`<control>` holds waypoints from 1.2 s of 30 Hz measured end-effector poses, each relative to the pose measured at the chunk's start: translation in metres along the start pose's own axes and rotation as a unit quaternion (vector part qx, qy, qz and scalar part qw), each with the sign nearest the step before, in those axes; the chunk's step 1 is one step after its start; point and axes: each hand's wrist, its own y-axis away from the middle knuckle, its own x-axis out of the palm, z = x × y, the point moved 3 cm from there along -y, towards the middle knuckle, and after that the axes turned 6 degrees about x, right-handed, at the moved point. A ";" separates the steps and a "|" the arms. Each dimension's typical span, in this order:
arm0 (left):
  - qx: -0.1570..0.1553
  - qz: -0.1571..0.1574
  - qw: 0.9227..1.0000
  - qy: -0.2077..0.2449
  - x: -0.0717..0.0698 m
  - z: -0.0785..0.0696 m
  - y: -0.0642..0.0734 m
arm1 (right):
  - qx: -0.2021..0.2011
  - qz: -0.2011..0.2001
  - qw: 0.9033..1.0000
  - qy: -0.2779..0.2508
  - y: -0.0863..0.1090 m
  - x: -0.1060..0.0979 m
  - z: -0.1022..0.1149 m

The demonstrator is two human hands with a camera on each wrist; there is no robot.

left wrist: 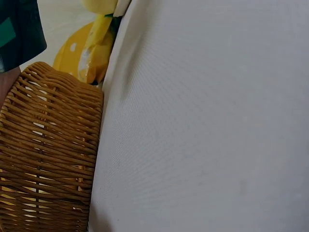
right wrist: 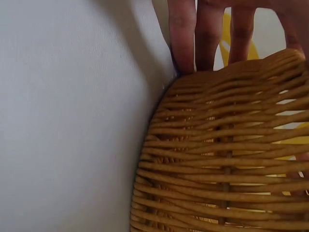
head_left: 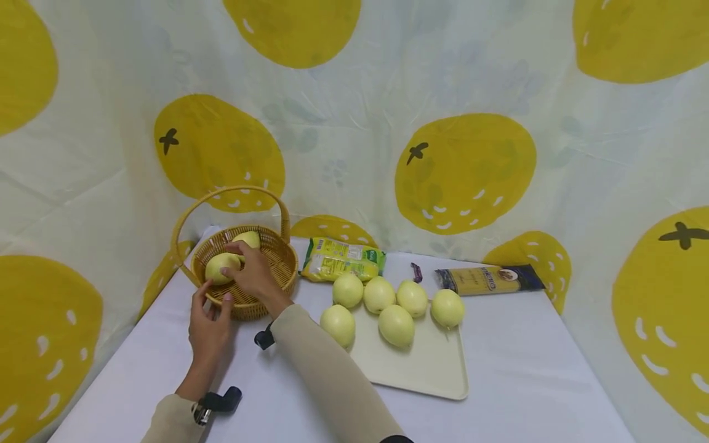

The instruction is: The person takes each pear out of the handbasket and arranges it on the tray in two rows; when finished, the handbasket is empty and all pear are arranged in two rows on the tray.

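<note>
A round wicker basket [head_left: 282,261] with a tall arched handle stands at the left of the table, two pale yellow-green pears in it. Over the basket, my right hand [head_left: 253,271] grips the front pear [head_left: 216,269] between thumb and fingers. The other pear [head_left: 249,238] lies just behind, partly covered by that hand. My left hand [head_left: 210,323] is at the basket's near left side, fingertips right at the rim and thumb spread apart. Its fingers [right wrist: 182,36] reach fairly straight to the woven wall [right wrist: 227,159] in the right wrist view.
Right of the basket, several more pears [head_left: 396,326] sit on and around a cream tray [head_left: 415,369]. Behind them lie a yellow-green packet [head_left: 343,259], a small purple wrapped piece [head_left: 416,272] and a long pasta pack [head_left: 490,280]. A patterned curtain [head_left: 354,123] hangs behind.
</note>
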 end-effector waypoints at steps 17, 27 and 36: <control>0.003 -0.003 1.000 -0.001 -0.002 -0.001 0.002 | 0.070 -0.089 0.982 0.153 0.001 0.002 -0.003; 0.008 -0.004 1.000 0.007 0.000 -0.001 0.005 | 0.089 -0.063 0.969 0.221 0.006 0.002 -0.003; 0.008 0.000 1.000 0.008 0.000 -0.001 0.002 | 0.093 -0.052 0.969 0.224 0.003 0.005 -0.003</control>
